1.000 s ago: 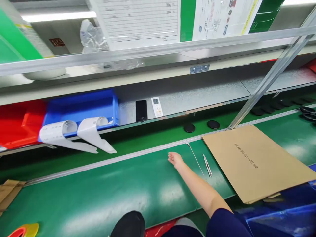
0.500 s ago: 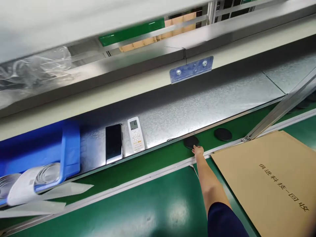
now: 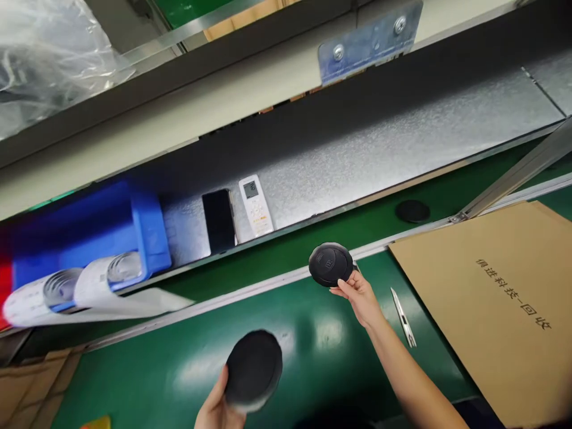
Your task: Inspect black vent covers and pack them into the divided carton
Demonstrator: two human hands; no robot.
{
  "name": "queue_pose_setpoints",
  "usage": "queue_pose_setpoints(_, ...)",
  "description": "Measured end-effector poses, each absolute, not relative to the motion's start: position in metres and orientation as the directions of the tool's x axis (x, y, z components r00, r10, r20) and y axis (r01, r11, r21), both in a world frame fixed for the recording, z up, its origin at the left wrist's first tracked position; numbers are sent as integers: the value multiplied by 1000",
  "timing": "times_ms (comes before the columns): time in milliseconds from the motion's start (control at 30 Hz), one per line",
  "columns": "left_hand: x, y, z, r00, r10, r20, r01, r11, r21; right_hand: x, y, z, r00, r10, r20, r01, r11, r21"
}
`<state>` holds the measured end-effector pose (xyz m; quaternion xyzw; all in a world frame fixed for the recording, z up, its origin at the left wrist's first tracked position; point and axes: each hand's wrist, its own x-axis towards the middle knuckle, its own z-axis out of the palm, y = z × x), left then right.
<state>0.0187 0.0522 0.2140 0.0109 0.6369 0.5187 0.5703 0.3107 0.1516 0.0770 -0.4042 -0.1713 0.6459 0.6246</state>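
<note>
Black round plastic disc (image 3: 331, 264) sits in the right hand (image 3: 360, 295), pinched at its lower edge by the fingertips, raised over the green table (image 3: 179, 369) near the metal rail. Its flat face tilts toward the camera and shows a small pale logo at the centre, too small to read. The left hand (image 3: 218, 408) has its grip closed on a second black round disc (image 3: 254, 369), plain face up, low in the head view. A third black disc (image 3: 412, 211) lies on the green conveyor belt (image 3: 277, 253) beyond the rail. The brown cardboard sheet (image 3: 500, 304) at the right carries a line of printed Chinese characters. Silver tweezers (image 3: 403, 310) lie just beside it, and a white remote control (image 3: 255, 205) and black phone (image 3: 218, 220) rest on the steel shelf (image 3: 402, 143).
</note>
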Motion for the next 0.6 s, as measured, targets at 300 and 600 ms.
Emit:
queue_pose_setpoints(300, -14, 31, 220, -41, 852, -522, -713, 341, 613, 255, 49, 151, 83, 989, -119, -586, -48, -809)
queue_pose_setpoints(600, -48, -1, 233, 6, 866, -501, -791, 311, 528, 217, 1, 192, 92, 996, -20, -550, 34, -835)
